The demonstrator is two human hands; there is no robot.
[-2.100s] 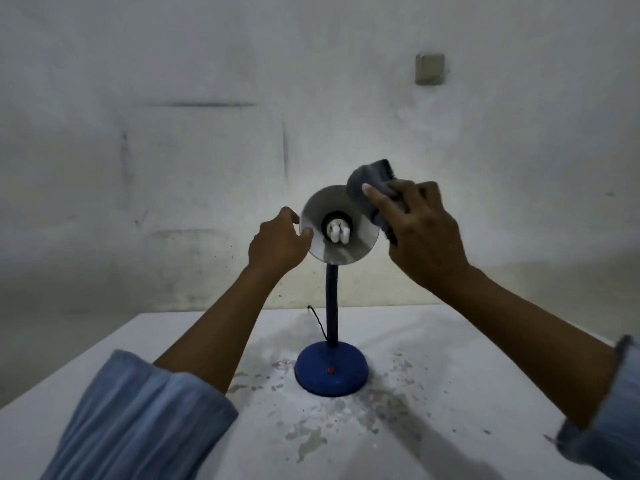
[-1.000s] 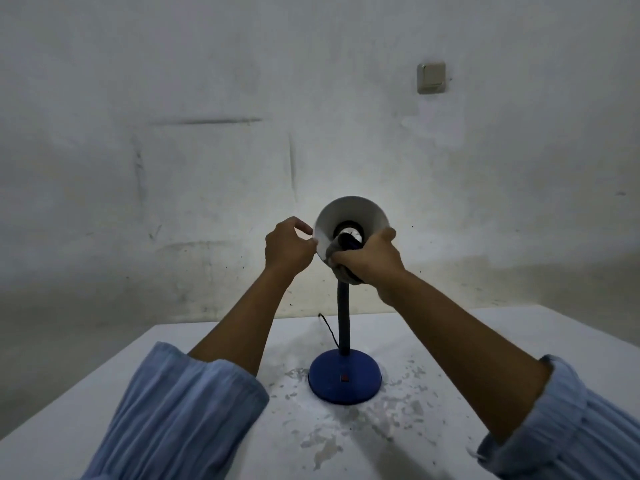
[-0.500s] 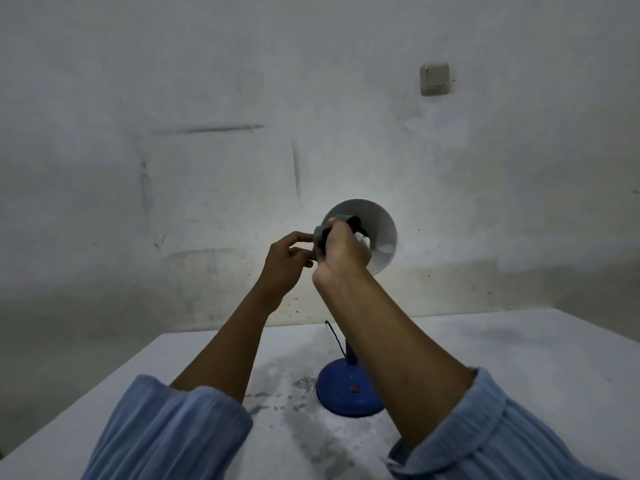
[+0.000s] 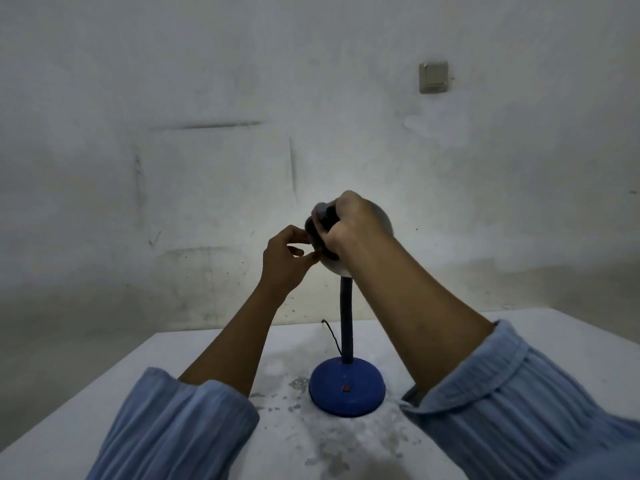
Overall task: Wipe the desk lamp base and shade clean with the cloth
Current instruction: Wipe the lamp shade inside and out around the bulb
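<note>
The wiping looks to be in its shade stage: the dark grey cloth (image 4: 320, 225) is bunched in the right hand (image 4: 349, 225) and pressed at the left rim of the pale round metal lamp shade (image 4: 382, 220), while the glossy blue domed base (image 4: 347, 389) sits untouched on the white, paint-chipped table (image 4: 540, 341), so by my reading the base is yet to be done; how clean the shade already is cannot be told in this dim light; the right hand grips the cloth with fingers curled round it, the forearm reaching up and across in front of the dark flexible neck (image 4: 346, 323), most of the shade hidden behind the fist; the left hand (image 4: 285, 261) is raised just beside it, fingertips pinching the shade's lower left edge to steady it; both pale blue sleeves are pushed back from the forearms.
</note>
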